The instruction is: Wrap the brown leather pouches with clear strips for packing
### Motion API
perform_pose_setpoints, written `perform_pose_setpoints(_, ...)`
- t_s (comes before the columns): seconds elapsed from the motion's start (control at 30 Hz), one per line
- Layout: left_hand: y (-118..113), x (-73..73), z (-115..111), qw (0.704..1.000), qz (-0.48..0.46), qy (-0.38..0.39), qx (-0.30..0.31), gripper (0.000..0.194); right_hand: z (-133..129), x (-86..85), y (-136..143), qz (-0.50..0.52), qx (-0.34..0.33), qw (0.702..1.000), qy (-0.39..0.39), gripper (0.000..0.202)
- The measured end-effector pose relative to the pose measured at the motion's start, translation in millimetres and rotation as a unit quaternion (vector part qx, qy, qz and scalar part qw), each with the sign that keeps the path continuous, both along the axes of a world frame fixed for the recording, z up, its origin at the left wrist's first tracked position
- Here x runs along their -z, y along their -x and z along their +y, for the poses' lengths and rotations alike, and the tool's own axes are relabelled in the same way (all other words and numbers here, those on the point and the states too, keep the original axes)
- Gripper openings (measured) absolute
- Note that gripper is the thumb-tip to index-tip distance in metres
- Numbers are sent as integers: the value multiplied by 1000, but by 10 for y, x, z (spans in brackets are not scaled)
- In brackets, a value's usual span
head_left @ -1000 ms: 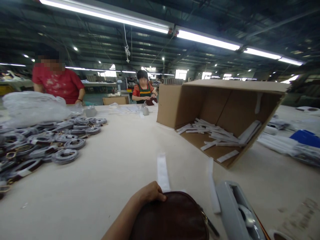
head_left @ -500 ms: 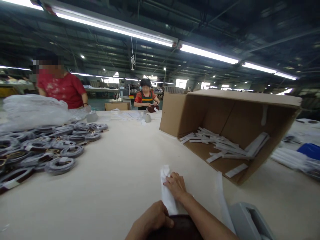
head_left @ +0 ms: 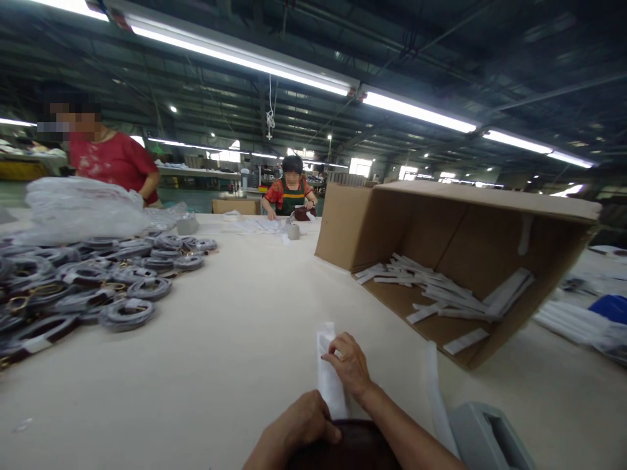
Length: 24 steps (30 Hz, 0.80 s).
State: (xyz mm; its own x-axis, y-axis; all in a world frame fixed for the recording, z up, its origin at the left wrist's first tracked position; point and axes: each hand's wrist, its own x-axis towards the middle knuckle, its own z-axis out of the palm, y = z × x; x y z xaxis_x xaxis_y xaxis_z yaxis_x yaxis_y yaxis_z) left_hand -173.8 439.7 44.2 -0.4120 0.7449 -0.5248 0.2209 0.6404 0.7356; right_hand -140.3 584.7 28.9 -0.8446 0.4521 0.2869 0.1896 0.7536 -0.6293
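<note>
At the bottom centre a dark brown, leather-like item [head_left: 360,447] lies partly out of view; its full shape is hidden. My left hand [head_left: 302,421] is closed on its upper edge, with the thumb on top. From that edge a white wrapping strip [head_left: 331,388] reaches away from me over the table. My right hand [head_left: 351,365] pinches the right side of the strip near its far end, fingers curled. The right forearm crosses above the brown item.
A cardboard box [head_left: 337,222] on its side holds several white strips [head_left: 431,287]. Wrapped coiled straps [head_left: 130,313] and plastic bags [head_left: 88,209] lie left. A grey tape dispenser [head_left: 470,424] stands right. Two people, one in red [head_left: 115,160] and one in an apron [head_left: 289,196], work across the table.
My right fingers have curled into a tighter pinch on the strip, and its far end looks flatter. The person across has reached one hand down to the table. My view has shifted slightly.
</note>
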Motion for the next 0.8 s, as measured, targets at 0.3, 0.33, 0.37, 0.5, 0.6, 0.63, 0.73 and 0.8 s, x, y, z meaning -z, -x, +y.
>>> perform_pose_setpoints(0.3, -2, -66, -36, 999, 22, -15, 26, 7, -54, -89, -68, 71, -41, 965, 250, 18)
perform_pose_setpoints(0.33, -6, -73, -39, 999, 25, -15, 26, 7, -62, -108, -66, 81, -39, 955, 282, 20)
perform_pose_setpoints(0.37, -11, -77, -40, 999, 27, -15, 27, 7, -69, -133, -67, 93, -37, 945, 312, 25)
perform_pose_setpoints(0.5, -24, -66, -41, 999, 36, -18, 30, 8, -96, -268, -103, 136, -14, 909, 393, 53)
perform_pose_setpoints(0.6, -21, -52, -42, 999, 40, -17, 28, 9, -116, -349, -150, 128, -7, 899, 419, 48)
perform_pose_setpoints(0.63, -18, -49, -43, 999, 42, -18, 26, 10, -124, -369, -165, 122, -11, 899, 421, 43)
perform_pose_setpoints(0.73, -8, -46, -52, 998, 47, -24, 16, 11, -156, -427, -207, 123, -33, 903, 411, 31)
perform_pose_setpoints(0.8, -4, -45, -60, 998, 50, -37, 9, 11, -193, -474, -237, 135, -50, 910, 389, 27)
